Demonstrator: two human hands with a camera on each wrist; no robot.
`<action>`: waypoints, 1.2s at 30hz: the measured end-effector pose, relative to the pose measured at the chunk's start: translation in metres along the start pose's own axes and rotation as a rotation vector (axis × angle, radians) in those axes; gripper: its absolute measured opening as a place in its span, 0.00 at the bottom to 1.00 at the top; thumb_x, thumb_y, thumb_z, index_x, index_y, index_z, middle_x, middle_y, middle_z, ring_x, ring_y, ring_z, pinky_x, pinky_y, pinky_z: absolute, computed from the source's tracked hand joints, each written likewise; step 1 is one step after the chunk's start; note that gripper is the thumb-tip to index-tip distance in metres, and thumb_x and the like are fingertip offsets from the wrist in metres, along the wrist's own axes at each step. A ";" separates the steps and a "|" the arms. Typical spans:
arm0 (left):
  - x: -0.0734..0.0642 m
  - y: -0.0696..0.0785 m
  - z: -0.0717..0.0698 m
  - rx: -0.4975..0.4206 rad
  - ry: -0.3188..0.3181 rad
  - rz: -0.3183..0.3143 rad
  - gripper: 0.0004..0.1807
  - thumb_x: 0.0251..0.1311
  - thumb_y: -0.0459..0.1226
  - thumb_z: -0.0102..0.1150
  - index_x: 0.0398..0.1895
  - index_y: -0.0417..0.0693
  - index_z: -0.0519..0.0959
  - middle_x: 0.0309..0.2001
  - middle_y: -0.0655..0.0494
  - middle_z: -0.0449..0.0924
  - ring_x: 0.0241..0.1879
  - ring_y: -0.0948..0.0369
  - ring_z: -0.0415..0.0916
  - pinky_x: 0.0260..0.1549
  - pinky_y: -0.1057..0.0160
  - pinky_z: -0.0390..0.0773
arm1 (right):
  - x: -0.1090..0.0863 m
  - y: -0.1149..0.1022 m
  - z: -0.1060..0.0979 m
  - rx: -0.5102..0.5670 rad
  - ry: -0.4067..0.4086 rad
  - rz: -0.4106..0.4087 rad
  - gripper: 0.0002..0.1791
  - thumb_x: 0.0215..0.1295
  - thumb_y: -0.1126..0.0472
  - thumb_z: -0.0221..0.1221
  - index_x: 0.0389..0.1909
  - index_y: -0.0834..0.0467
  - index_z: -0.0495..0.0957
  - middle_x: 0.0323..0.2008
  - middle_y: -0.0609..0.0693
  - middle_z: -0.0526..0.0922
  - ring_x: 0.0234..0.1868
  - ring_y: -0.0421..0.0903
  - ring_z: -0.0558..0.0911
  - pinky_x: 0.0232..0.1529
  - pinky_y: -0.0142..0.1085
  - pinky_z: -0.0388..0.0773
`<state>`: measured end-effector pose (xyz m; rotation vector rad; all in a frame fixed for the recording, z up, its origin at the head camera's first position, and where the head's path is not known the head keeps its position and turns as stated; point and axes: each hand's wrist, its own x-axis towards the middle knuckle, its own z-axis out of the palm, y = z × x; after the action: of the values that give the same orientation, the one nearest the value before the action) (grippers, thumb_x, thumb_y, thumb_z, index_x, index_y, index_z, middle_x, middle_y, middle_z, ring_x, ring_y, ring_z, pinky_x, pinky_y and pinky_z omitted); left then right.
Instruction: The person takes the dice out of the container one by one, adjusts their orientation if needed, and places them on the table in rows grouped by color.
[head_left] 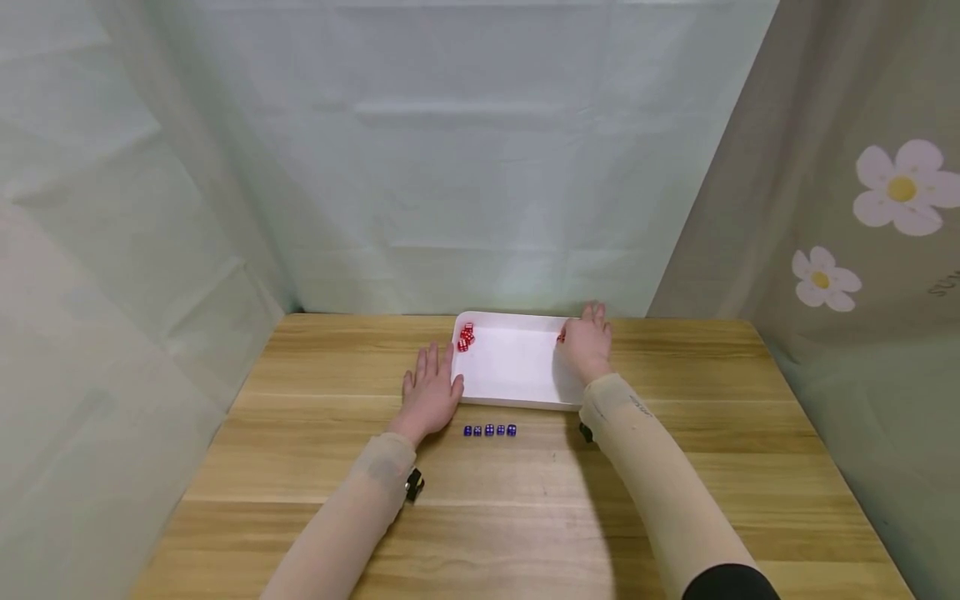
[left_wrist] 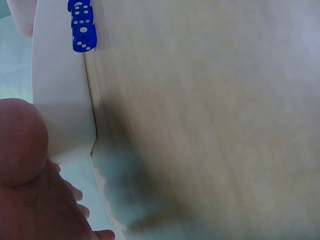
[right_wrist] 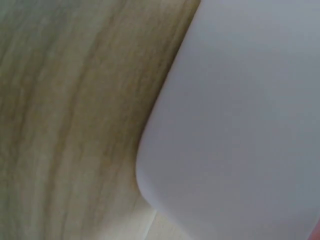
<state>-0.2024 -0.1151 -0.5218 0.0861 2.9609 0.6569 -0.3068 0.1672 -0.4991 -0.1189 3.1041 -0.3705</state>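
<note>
A white tray (head_left: 517, 367) lies on the wooden table, with a small pile of red dice (head_left: 466, 337) in its far left corner. My left hand (head_left: 432, 393) is beside the tray's left end, fingers straight and spread, thumb at the rim. Over the tray's right end, my right hand (head_left: 588, 343) pinches at a red die (head_left: 560, 338) with thumb and forefinger, the other fingers extended. The hand mostly covers what is there. Several blue dice (head_left: 490, 430) form a row in front of the tray; some blue dice (left_wrist: 84, 37) also show in the left wrist view.
The wooden table (head_left: 697, 450) extends on both sides of the tray and toward me. Pale curtains (head_left: 465, 167) hang behind and to the left, and a flowered curtain (head_left: 840, 208) hangs at the right. Black straps (head_left: 414, 484) are on the wrists.
</note>
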 end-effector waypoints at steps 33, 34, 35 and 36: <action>0.001 0.000 -0.003 0.004 -0.030 -0.014 0.41 0.84 0.54 0.39 0.89 0.48 0.42 0.87 0.38 0.32 0.85 0.38 0.27 0.73 0.22 0.31 | -0.011 0.003 -0.003 0.102 -0.024 -0.054 0.06 0.71 0.61 0.66 0.43 0.58 0.89 0.80 0.74 0.57 0.82 0.75 0.46 0.75 0.69 0.58; 0.001 0.000 -0.002 0.003 -0.028 -0.012 0.41 0.84 0.54 0.39 0.89 0.48 0.42 0.87 0.38 0.33 0.85 0.37 0.27 0.73 0.21 0.31 | -0.012 0.003 -0.003 0.104 -0.020 -0.056 0.06 0.71 0.61 0.66 0.42 0.58 0.89 0.80 0.74 0.57 0.82 0.75 0.47 0.75 0.69 0.58; 0.001 0.000 -0.003 0.004 -0.028 -0.013 0.41 0.84 0.54 0.39 0.89 0.48 0.42 0.87 0.39 0.33 0.85 0.38 0.27 0.73 0.22 0.31 | -0.013 0.002 -0.003 0.103 -0.015 -0.060 0.06 0.70 0.60 0.66 0.42 0.57 0.89 0.80 0.74 0.57 0.82 0.75 0.47 0.75 0.69 0.58; 0.001 0.000 -0.003 0.006 -0.029 -0.015 0.41 0.84 0.54 0.39 0.89 0.48 0.42 0.87 0.39 0.33 0.85 0.38 0.27 0.73 0.22 0.31 | -0.014 0.001 -0.003 0.103 -0.012 -0.067 0.06 0.70 0.60 0.66 0.42 0.57 0.89 0.80 0.74 0.58 0.82 0.75 0.47 0.75 0.69 0.59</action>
<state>-0.2038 -0.1166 -0.5195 0.0738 2.9337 0.6390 -0.2934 0.1699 -0.4961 -0.2235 3.0679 -0.5276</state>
